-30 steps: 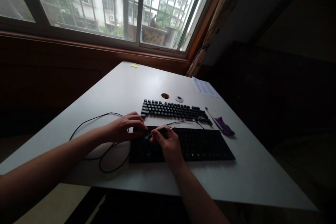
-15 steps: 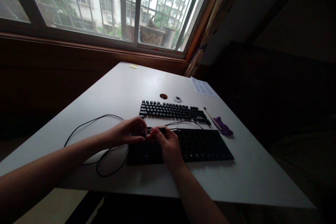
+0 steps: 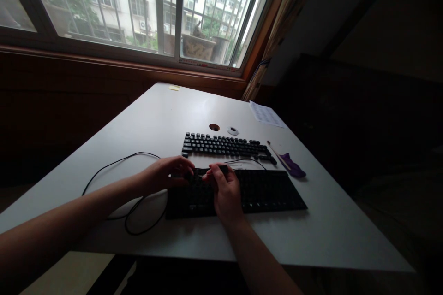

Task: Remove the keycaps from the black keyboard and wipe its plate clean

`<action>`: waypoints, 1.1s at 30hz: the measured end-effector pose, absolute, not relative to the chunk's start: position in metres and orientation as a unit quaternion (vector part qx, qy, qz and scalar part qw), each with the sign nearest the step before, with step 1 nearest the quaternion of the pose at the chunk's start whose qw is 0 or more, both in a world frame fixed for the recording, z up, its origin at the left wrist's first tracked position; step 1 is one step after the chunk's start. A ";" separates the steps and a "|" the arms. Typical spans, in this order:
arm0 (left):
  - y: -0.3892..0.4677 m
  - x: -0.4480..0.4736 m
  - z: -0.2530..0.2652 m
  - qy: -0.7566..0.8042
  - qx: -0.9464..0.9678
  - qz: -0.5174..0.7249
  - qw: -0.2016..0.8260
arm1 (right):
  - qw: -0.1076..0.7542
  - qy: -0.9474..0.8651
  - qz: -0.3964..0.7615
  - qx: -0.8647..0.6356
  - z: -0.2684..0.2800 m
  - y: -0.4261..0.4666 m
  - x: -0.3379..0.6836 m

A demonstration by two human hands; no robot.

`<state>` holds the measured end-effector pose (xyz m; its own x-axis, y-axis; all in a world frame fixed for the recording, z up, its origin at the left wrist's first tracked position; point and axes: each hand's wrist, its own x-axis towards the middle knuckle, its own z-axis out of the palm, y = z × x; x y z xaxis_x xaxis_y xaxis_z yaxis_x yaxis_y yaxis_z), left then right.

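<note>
My right hand (image 3: 226, 189) is closed around a wire keycap puller (image 3: 224, 169), with a black body between thumb and fingers and thin wires pointing left. Just left of the wire ends, my left hand (image 3: 169, 173) holds a small dark keycap (image 3: 188, 176) between curved fingers and thumb. Both hands are above the left half of a black keyboard (image 3: 270, 191), whose details are lost in shadow. Behind it, loose black keycaps (image 3: 221, 145) lie in rows like a keyboard layout.
The black cable (image 3: 129, 228) loops over the white desk (image 3: 114, 143) to the left. On the right lie a purple cloth (image 3: 293, 166) and a thin brush (image 3: 277, 153). A cable hole (image 3: 214, 127), its round cover (image 3: 232, 131) and a printed sheet (image 3: 266, 114) are farther back.
My hands have drawn apart slightly. The puller's wire ends have come away from my left fingers, and its black body shows more clearly in my right hand.
</note>
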<state>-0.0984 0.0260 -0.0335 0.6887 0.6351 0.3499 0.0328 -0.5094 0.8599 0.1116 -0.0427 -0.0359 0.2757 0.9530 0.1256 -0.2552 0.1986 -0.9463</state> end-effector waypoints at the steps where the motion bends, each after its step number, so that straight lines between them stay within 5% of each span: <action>1: 0.026 -0.099 -0.032 0.213 0.800 0.334 0.450 | 0.670 -0.397 0.445 -0.443 -0.036 -0.043 0.112; 21: 0.031 -0.102 -0.035 0.222 0.750 0.375 0.498 | 0.670 -0.464 0.329 -0.477 -0.039 -0.047 0.113; 33: 0.031 -0.104 -0.030 0.206 0.779 0.394 0.442 | 0.557 -0.608 0.279 -0.493 -0.026 -0.053 0.112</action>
